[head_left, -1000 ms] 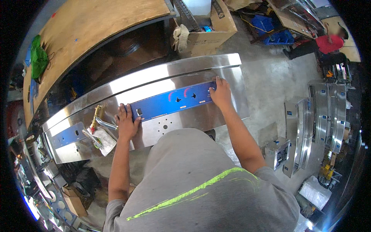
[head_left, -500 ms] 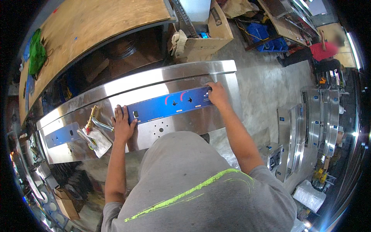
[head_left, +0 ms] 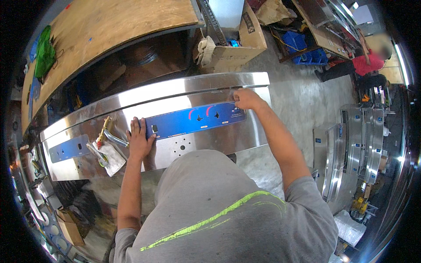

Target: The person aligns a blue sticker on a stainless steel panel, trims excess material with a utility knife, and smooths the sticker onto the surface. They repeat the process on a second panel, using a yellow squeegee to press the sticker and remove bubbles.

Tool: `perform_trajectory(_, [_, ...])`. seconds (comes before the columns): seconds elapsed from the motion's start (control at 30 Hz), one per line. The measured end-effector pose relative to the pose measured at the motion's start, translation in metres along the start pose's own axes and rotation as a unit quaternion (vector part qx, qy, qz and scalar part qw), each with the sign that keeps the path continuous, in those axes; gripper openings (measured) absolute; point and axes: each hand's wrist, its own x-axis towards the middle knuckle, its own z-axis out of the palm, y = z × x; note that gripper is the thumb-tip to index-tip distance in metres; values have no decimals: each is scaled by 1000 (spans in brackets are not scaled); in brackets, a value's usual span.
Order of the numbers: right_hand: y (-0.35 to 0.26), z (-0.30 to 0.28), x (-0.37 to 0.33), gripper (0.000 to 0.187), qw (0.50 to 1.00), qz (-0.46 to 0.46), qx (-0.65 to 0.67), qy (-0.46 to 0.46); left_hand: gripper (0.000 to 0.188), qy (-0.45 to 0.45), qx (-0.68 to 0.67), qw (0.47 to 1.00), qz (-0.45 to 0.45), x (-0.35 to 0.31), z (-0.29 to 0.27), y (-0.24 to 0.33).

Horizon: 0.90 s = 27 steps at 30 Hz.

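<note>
A long blue control-panel label (head_left: pixel 177 122) with red arcs and dark cutouts lies along a stainless steel panel (head_left: pixel 197 142). My left hand (head_left: pixel 140 138) rests flat across its left end, fingers stretched out. At the upper right corner, my right hand (head_left: pixel 247 100) has its fingers curled in against the label's edge. Anything pinched there is hidden. Left of my left hand are a brass valve fitting (head_left: pixel 104 131) with a bent metal tube (head_left: pixel 117 140) and a white cloth (head_left: pixel 113 161). A second blue label (head_left: pixel 70 151) sits at the steel panel's left end.
A wooden workbench (head_left: pixel 118 22) with a green bag (head_left: pixel 44 52) stands beyond the steel panel. Next to it is a cardboard box (head_left: pixel 234 55) with a glove over its edge. Blue bins (head_left: pixel 302 46), steel cabinets (head_left: pixel 329 153) and a person in red (head_left: pixel 370 63) are at the right.
My right hand has lifted off the label's right end and curled its fingers at the upper corner, uncovering print there. My left hand stays in place.
</note>
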Motion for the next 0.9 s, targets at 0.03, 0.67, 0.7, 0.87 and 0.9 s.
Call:
perform_trajectory(0.03, [2,-2,4,28,1000,1,8,-27,86,-2,3,1000,-3,0,0,0])
perform_trajectory(0.67, [31,6,-22,21,938,21,345,-21,87,-4,11,1000,1,1,2,-5])
perform_trajectory(0.7, [30,14,-22,19,928,25,371,-19,87,-9,11,1000,-3,1,2,-3])
perform_trajectory(0.87, [29,36,-19,19,932,64,357,30,88,-3,5,1000,-5,0,1,-1])
perform_trajectory(0.9, [27,38,-20,20,927,79,363,41,88,-6,7,1000,-7,1,1,-1])
